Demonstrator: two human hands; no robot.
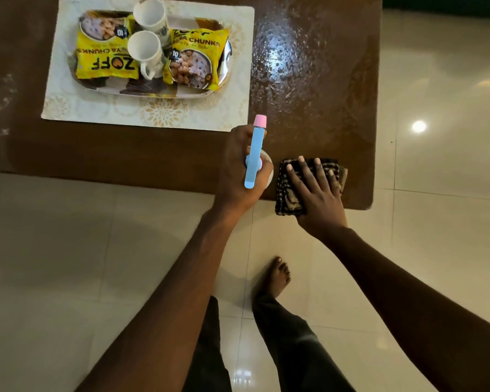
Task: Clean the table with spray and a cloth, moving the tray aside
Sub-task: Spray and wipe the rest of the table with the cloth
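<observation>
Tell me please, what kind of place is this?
Likely a room in a home: a wooden table on glossy floor tiles, a tray with mugs and snack packets, and the person's bare foot.

Bare forearms (181, 278), dark trousers (289, 349), one bare foot (276, 275)

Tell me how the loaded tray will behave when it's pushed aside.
The tray sits on a placemat, so it may drag the mat rather than slide cleanly. Its two mugs stand loose and could tip or rattle if shoved. The snack packets look light and may shift.
</observation>
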